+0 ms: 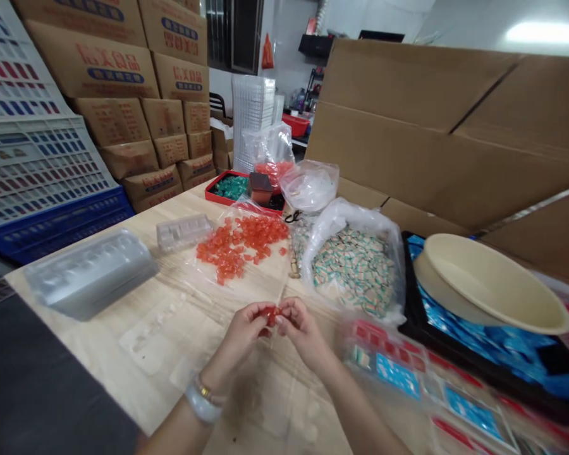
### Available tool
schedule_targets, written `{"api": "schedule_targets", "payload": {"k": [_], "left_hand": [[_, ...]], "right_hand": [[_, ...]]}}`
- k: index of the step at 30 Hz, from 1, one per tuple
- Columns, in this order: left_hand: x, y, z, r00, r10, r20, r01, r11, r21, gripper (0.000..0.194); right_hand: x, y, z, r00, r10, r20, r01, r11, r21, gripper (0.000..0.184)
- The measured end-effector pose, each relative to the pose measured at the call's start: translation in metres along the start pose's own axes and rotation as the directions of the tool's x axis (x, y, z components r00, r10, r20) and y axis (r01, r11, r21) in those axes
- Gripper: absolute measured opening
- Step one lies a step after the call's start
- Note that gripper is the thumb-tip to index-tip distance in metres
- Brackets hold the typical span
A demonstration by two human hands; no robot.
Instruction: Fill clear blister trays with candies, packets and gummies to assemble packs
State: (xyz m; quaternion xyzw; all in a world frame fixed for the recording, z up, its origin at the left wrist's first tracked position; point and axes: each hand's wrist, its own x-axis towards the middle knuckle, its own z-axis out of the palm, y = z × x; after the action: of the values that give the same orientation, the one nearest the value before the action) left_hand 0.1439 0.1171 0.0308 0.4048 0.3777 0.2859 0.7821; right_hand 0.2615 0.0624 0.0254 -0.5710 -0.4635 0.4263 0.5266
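Both hands meet over the near middle of the wooden table [208,322]. Between their fingertips is a small shiny red wrapped piece [271,314], pinched from either side. My left hand [247,328], with a pale bangle at the wrist, has its fingers closed on the left end. My right hand [303,328] is closed on the right end. Just beyond them, a pile of similar orange-red pieces [244,240] lies on a clear plastic sheet. To its right, an open plastic bag [351,262] holds many green, white and tan pieces.
Clear plastic trays [92,272] stand at the left. On the right are filled trays [389,366] with red and blue packets, and a cream basin [493,284] over blue packets. A red tray [213,193] with green pieces sits behind. Cardboard boxes [114,69] are stacked beyond.
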Motion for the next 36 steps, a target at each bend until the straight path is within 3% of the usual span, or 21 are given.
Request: {"api": "schedule_targets", "payload": {"k": [4, 7, 11, 15, 19, 22, 27, 32, 36], "left_hand": [[-0.023, -0.007, 0.011, 0.997, -0.077, 0.020, 0.079, 0.993, -0.091, 0.022], [-0.039, -0.011, 0.018, 0.985, -0.171, 0.016, 0.171, 0.970, -0.170, 0.024], [-0.053, -0.021, 0.025, 0.967, -0.243, 0.080, 0.253, 0.952, -0.172, 0.020], [-0.061, -0.026, 0.030, 0.961, -0.253, 0.115, 0.270, 0.948, -0.168, 0.018], [-0.072, -0.023, 0.033, 0.946, -0.275, 0.170, 0.278, 0.961, 0.006, 0.019], [-0.078, -0.022, 0.037, 0.960, -0.245, 0.136, 0.236, 0.969, 0.079, 0.020], [-0.081, -0.030, 0.039, 0.974, -0.224, -0.006, 0.224, 0.974, 0.022, 0.020], [-0.090, -0.038, 0.027, 0.953, -0.285, 0.101, 0.297, 0.946, -0.134, 0.017], [-0.095, -0.048, 0.021, 0.935, -0.319, 0.158, 0.350, 0.902, -0.252, 0.023]], "right_hand": [[-0.033, -0.009, -0.010, 0.989, -0.146, 0.003, 0.136, 0.911, -0.390, 0.012], [-0.057, -0.010, -0.015, 0.979, -0.203, -0.019, 0.165, 0.842, -0.514, 0.013], [-0.082, -0.003, -0.018, 0.961, -0.270, -0.050, 0.205, 0.827, -0.523, 0.015], [-0.098, -0.002, -0.020, 0.970, -0.238, -0.048, 0.187, 0.856, -0.482, 0.013], [-0.106, -0.007, -0.023, 0.980, -0.193, -0.041, 0.143, 0.839, -0.525, 0.012], [-0.109, -0.008, -0.023, 0.986, -0.165, -0.029, 0.123, 0.829, -0.546, 0.014], [-0.116, -0.003, -0.009, 0.977, -0.195, -0.085, 0.118, 0.831, -0.544, 0.010], [-0.129, 0.007, 0.007, 0.968, -0.233, -0.096, 0.140, 0.813, -0.565, 0.014], [-0.136, 0.017, 0.006, 0.966, -0.235, -0.109, 0.134, 0.812, -0.568, 0.018]]}}
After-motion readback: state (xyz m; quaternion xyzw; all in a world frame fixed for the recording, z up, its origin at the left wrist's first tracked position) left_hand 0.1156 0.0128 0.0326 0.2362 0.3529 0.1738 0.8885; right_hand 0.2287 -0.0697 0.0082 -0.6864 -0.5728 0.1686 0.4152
